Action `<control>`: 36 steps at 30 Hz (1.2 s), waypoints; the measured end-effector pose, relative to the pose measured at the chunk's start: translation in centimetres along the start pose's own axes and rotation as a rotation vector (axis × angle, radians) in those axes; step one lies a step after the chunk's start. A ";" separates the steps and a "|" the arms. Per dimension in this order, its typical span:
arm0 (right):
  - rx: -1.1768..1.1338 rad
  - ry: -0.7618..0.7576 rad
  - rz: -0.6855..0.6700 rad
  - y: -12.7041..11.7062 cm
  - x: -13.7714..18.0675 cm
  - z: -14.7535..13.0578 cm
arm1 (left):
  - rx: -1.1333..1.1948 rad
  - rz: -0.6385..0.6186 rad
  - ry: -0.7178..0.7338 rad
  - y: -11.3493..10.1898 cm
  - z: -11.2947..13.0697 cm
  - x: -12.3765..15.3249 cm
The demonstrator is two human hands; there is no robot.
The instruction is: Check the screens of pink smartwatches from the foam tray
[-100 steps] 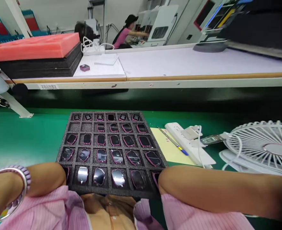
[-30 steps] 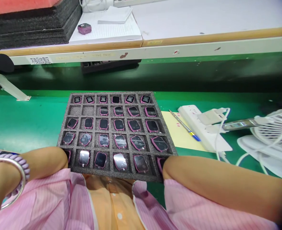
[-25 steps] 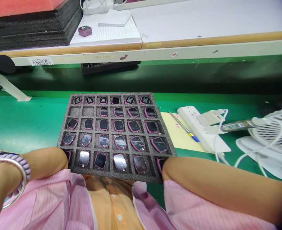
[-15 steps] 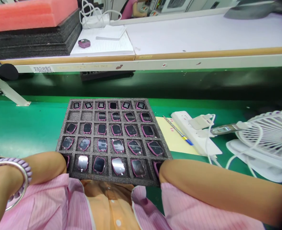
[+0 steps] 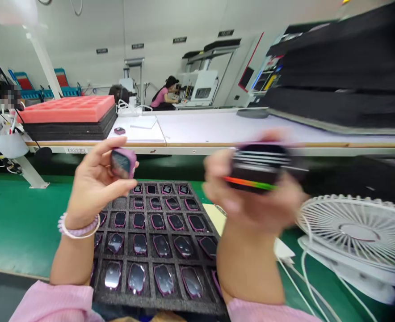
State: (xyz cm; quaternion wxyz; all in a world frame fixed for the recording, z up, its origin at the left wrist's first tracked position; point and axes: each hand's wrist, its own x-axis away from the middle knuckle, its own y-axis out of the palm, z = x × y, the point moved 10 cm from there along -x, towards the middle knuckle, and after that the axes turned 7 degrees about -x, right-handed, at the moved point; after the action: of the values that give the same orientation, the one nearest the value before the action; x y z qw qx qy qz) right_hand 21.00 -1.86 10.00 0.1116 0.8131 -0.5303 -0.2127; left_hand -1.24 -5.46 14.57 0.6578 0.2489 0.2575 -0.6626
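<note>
My left hand [image 5: 95,183] is raised above the tray and pinches a small pink watch body [image 5: 123,163] between thumb and fingers, screen toward me. My right hand [image 5: 251,197] is raised too and smeared by motion; it grips a dark flat object with pale stripes and a coloured band [image 5: 259,166] that I cannot name. Below both hands lies a black foam tray [image 5: 127,210] on the green bench, its cells filled with several pink-rimmed watch bodies; two cells in its second row are bare.
A white desk fan [image 5: 355,235] lies at the right with white cables. A yellow sheet [image 5: 214,214] peeks beside the tray. Behind, a white shelf [image 5: 237,127] carries a red foam tray [image 5: 66,109] on black ones. A person [image 5: 162,95] works far back.
Both hands came up from below the frame's bottom edge and now hold things in front of me. The camera tilted up, showing the room behind.
</note>
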 end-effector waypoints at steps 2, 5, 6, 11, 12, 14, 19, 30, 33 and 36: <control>-0.059 -0.108 -0.129 2.0 -1.6 -0.7 | -0.015 0.033 -0.063 1.0 -2.7 -1.3; -0.122 -0.044 -0.216 3.2 -4.3 1.8 | 0.031 0.026 -0.158 2.1 -6.4 -2.3; -0.136 -0.018 -0.207 3.0 -5.1 2.7 | 0.034 0.024 -0.174 2.1 -7.2 -2.4; -0.150 -0.008 -0.162 2.0 -6.4 4.6 | 0.023 0.051 -0.175 1.5 -8.0 -2.3; -0.147 -0.016 -0.152 1.9 -6.4 4.5 | 0.026 0.052 -0.168 1.5 -7.8 -2.3; -0.149 -0.030 -0.136 1.8 -6.3 4.2 | 0.042 0.039 -0.165 2.0 -7.7 -2.3; -0.125 -0.072 -0.130 1.7 -6.1 3.6 | 0.104 -0.002 -0.239 3.1 -7.8 -1.9; -0.104 -0.145 -0.137 3.1 -7.4 1.7 | 0.102 0.019 -0.263 2.8 -5.6 -3.1; -0.086 -0.170 -0.145 3.9 -7.9 0.8 | 0.090 0.007 -0.242 2.6 -4.7 -3.7; -0.067 -0.198 -0.161 4.6 -8.3 -0.2 | 0.075 0.003 -0.214 2.3 -3.7 -4.4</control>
State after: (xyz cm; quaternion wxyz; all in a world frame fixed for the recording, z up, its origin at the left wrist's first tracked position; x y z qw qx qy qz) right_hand 14.43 3.77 13.91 0.0680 0.8239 -0.4642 -0.3178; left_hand 1.09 0.33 14.72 0.6726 0.2017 0.1606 -0.6936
